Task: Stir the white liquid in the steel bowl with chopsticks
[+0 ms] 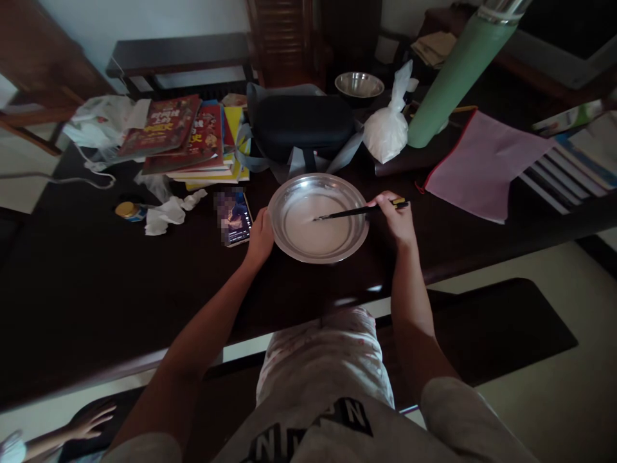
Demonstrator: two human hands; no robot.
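Observation:
A round metal bowl (pixel 318 255) stands on the dark table, with a whitish, cloudy mixture (pixel 308 231) in it. My left hand (pixel 261 235) is closed on the bowl's left rim. In my right hand (pixel 395 215) are dark chopsticks (pixel 351 211) with gold-coloured ends. Their tips dip into the mixture near the bowl's middle, and the hand is beside the right rim. Left of the bowl lies a lit phone (pixel 234 218), close to my left hand. Behind the bowl, to the right, sits a knotted plastic bag of white powder (pixel 385 138).
Books (pixel 178 138) are stacked at the back left, near crumpled tissues (pixel 166 215) and a small yellow-lidded jar (pixel 130 211). A black case (pixel 303 122) lies behind the bowl. Rightward are a tall green flask (pixel 463 80), a pink mesh pouch (pixel 486 164) and another person's hand (pixel 94 421) shows lower left.

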